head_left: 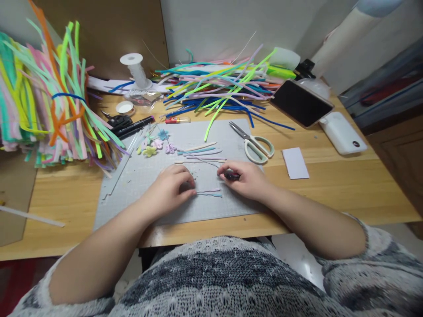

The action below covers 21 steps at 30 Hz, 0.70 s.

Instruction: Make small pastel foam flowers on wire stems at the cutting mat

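At the far left of the bench (330, 185) we have a big bundle of fuzzy stems (66, 105), cinched with a blue stem (68, 94). Next come black pens (134, 127) and, on the gray mat (132, 185), a cluster of small fuzzy flowers (157, 143) in yellow, pink, purple and blue. Nearer to us, our left hand (175, 187) rests over the mat with its fingers curled; the pink and blue thin stems (209, 193) begin at its thumb tip and run right, toward the space below our other hand. Whether that grip is closed on them, we cannot tell. Beyond both hands, more thin stems (200, 154) lie roughly side by side, below the heaped colored stems (218, 88) at the back. Our right hand (239, 178) has a narrow grip, its fingers wrapped around a small dark tool (231, 175); one slender stem reaches its fingertips from the upper left. Just beyond that hand, the scissors (253, 143) lie slightly open, pale handles toward us. Farther right we see a white card (295, 163), a dark-screened phone (302, 103) and a white device (343, 133).
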Each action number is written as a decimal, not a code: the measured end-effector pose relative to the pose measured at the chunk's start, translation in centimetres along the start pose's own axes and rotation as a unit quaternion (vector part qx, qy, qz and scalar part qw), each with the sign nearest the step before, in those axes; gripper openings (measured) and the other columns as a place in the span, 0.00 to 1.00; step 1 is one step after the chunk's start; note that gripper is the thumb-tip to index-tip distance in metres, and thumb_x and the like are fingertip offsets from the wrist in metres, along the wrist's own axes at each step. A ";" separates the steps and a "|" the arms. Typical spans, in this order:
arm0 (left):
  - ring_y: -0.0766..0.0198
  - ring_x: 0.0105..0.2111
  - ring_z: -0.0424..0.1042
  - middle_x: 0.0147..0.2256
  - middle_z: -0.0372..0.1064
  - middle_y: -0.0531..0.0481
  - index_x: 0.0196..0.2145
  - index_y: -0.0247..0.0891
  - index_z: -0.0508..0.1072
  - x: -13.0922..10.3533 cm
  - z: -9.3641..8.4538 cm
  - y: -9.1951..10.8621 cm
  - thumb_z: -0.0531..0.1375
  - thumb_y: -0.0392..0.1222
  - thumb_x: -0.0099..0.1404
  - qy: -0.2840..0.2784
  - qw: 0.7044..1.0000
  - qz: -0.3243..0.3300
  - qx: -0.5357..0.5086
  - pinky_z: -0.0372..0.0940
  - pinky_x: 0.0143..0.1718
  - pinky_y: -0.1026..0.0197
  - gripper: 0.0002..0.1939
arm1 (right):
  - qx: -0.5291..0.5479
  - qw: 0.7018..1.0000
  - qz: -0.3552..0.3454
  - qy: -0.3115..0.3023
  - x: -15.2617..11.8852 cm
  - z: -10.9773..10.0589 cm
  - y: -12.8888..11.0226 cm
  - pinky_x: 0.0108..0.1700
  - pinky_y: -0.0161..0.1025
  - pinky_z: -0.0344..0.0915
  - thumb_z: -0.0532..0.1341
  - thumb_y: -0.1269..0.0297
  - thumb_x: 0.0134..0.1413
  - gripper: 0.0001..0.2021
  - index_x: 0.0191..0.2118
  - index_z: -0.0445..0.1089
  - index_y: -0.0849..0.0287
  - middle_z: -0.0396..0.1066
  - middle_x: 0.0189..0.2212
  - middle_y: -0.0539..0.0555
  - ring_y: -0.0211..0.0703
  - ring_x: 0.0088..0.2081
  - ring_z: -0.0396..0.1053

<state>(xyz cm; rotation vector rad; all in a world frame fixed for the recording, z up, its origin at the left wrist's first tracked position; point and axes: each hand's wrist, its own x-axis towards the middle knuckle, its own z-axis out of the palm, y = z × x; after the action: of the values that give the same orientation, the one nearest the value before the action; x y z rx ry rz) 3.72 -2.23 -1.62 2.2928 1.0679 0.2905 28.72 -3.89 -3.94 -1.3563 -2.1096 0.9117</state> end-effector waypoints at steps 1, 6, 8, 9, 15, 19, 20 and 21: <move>0.55 0.41 0.67 0.36 0.69 0.46 0.33 0.39 0.73 0.0 0.1 0.0 0.62 0.42 0.60 -0.007 1.000 0.001 0.002 0.61 0.45 0.51 0.05 | -0.025 0.999 -0.018 -0.019 0.0 0.0 -0.2 0.39 0.41 0.63 0.61 0.69 0.52 0.06 0.37 0.71 0.54 0.75 0.36 0.51 0.41 0.37 0.71; 0.54 0.41 0.66 0.36 0.69 0.45 0.34 0.38 0.73 -0.1 0.3 0.1 0.62 0.43 0.60 -0.023 1.000 0.004 0.009 0.60 0.44 0.51 0.07 | -0.144 0.983 -0.036 -0.111 -0.2 0.1 -1.6 0.32 0.38 0.54 0.60 0.71 0.50 0.06 0.35 0.68 0.54 0.72 0.37 0.52 0.43 0.37 0.68; 0.54 0.41 0.66 0.37 0.69 0.45 0.35 0.38 0.73 -0.1 0.3 0.2 0.61 0.43 0.60 -0.023 1.000 0.006 0.013 0.60 0.44 0.51 0.07 | -0.159 0.980 -0.026 -0.115 -0.1 0.2 -1.8 0.31 0.38 0.53 0.59 0.73 0.49 0.07 0.35 0.67 0.55 0.72 0.37 0.52 0.43 0.37 0.67; 0.54 0.41 0.66 0.37 0.69 0.45 0.36 0.38 0.73 -0.1 0.3 0.2 0.61 0.43 0.61 -0.022 1.000 0.007 0.015 0.60 0.44 0.51 0.07 | -0.158 0.980 -0.023 -0.115 -0.1 0.3 -1.8 0.32 0.38 0.53 0.59 0.73 0.49 0.07 0.34 0.67 0.55 0.71 0.37 0.52 0.44 0.37 0.67; 0.57 0.37 0.69 0.33 0.72 0.46 0.35 0.39 0.74 0.0 0.3 0.2 0.59 0.41 0.62 0.005 1.000 0.001 -0.011 0.62 0.41 0.54 0.06 | -0.081 0.994 -0.027 -0.062 -0.1 0.1 -1.4 0.36 0.38 0.58 0.57 0.74 0.49 0.07 0.35 0.65 0.56 0.70 0.36 0.53 0.43 0.38 0.67; 0.62 0.32 0.70 0.31 0.75 0.49 0.33 0.38 0.75 -0.4 -0.5 0.1 0.59 0.42 0.62 0.073 0.988 -0.080 -0.111 0.63 0.37 0.59 0.07 | -0.024 0.999 -0.037 -0.009 0.0 -0.3 -0.9 0.37 0.38 0.59 0.58 0.76 0.48 0.07 0.33 0.65 0.57 0.70 0.34 0.52 0.41 0.37 0.67; 0.63 0.31 0.70 0.31 0.75 0.49 0.32 0.38 0.76 -0.5 -0.9 0.1 0.61 0.43 0.60 0.097 0.977 -0.113 -0.154 0.63 0.35 0.60 0.06 | -0.005 0.999 -0.040 0.003 0.0 -0.3 -0.8 0.37 0.37 0.59 0.58 0.76 0.48 0.07 0.33 0.66 0.57 0.70 0.33 0.52 0.40 0.36 0.66; 0.64 0.30 0.70 0.30 0.75 0.50 0.31 0.37 0.76 -0.6 -1.2 0.0 0.63 0.43 0.58 0.123 0.960 -0.144 -0.206 0.63 0.33 0.61 0.06 | 0.017 0.999 -0.038 0.013 0.1 -0.3 -0.7 0.37 0.37 0.60 0.58 0.75 0.49 0.06 0.33 0.66 0.57 0.69 0.32 0.51 0.39 0.35 0.66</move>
<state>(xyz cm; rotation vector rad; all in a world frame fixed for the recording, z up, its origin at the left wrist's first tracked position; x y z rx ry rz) 2.82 -2.14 -0.62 1.7375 1.3056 0.6281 28.49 -3.95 -3.21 -1.2551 -2.1029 0.8902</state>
